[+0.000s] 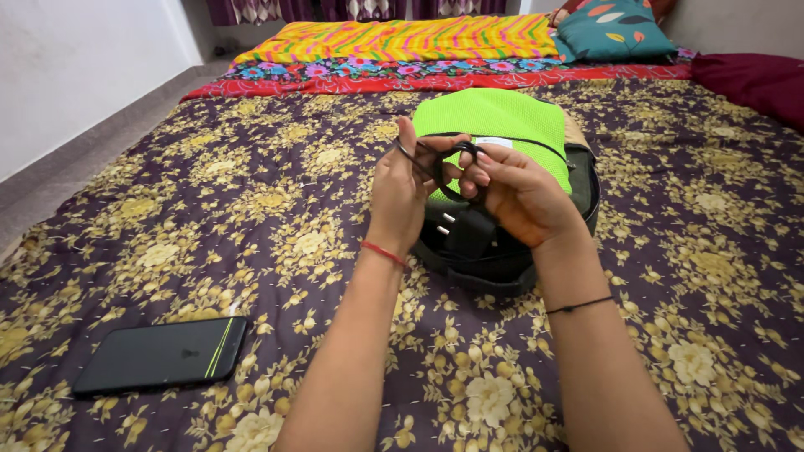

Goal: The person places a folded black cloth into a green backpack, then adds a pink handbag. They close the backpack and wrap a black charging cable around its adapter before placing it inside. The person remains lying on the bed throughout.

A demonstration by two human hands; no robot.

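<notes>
Nearest: a black smartphone (161, 355) lies flat, screen up, on the bed (251, 209), well to the left of the person's forearms. The bed is covered with a dark purple spread with yellow flowers.

Mid-scene: both hands are raised over a bag. The left hand (397, 191) and right hand (517, 194) together hold a thin black cable (444, 172), looped into a small coil between them. The left fingers (408, 138) are pinched on one side of the loop; the right fingers (481, 163) are closed on the other. The cable runs down to a black plug adapter (466, 230) hanging just below the hands, its prongs showing.

Handling, by my judgement: the cable looks light, limp and springy, so a coil would loosen unless pinched where the turns cross. The adapter is the only heavy, rigid part and the better place to grip. Nothing seems fragile.

Container: a dark bag (502, 255) lies beneath the hands, with a bright green mesh panel (502, 121) on top. It appears unzipped at the near edge, and the adapter hangs at that opening. I cannot tell what is inside.

Far: a striped yellow blanket (402, 38), a floral red sheet (435, 77), a teal leaf-print pillow (615, 32).
</notes>
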